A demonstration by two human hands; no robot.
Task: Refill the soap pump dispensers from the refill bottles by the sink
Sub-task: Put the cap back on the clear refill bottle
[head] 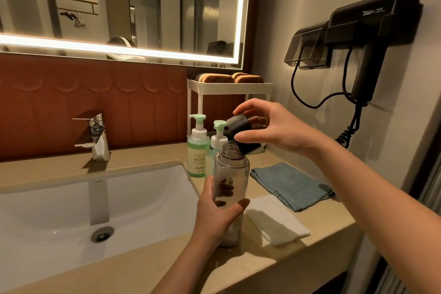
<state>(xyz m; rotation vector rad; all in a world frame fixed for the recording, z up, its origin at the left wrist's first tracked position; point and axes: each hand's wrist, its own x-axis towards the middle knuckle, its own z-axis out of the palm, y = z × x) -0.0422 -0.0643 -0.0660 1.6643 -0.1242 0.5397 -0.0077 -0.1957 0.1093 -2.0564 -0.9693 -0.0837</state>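
Clear plastic with a bare threaded neck, the refill bottle (231, 169) stands upright at the middle of the view, over the bench (143, 258). The left hand (216, 215) is wrapped round its lower body, thumb in front and fingers behind. The right hand (274, 126) pinches the dark cap (238, 125) between thumb and fingertips, just beside the neck at one o'clock and clear of the threads.

The two pump dispensers, the taller one (196, 148) and the shorter one (218, 137), wait at eleven o'clock from the bottle with their green pumps on. A blue cloth (291, 186) lies at three o'clock, a white cloth (276, 222) at four, and the sink (71, 210) at nine.

The step in hand looks like opening the refill bottle, with the cap already off. The next move probably calls for setting the cap down and unscrewing a dispenser's pump, so that a free hand can steady the dispenser during a slow pour.
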